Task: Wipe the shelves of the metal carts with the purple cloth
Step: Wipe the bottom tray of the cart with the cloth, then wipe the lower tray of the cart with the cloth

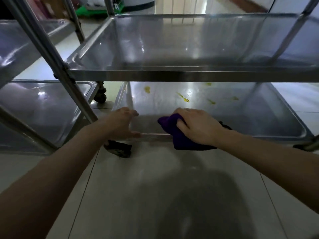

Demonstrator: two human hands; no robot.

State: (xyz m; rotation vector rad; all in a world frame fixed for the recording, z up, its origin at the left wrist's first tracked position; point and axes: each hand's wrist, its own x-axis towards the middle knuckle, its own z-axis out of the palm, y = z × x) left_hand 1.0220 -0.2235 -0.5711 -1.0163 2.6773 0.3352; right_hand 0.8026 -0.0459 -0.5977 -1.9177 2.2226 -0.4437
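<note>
My right hand (196, 125) grips the bunched purple cloth (179, 137) at the front rim of the bottom shelf (259, 118) of the metal cart in front of me. The cloth hangs over the rim toward the floor. My left hand (120, 125) holds the front left corner of that same shelf, fingers over the edge and thumb along the rim. Several yellow-green smears (185, 99) lie on the shelf behind my hands. The middle shelf (155, 49) above looks shiny and bare.
A second metal cart (43, 104) stands close on the left, its slanted post (51, 54) crossing the view. Black caster wheels (119, 150) sit at the near corners. Pale tiled floor (155, 195) lies below my arms, with my shadow on it.
</note>
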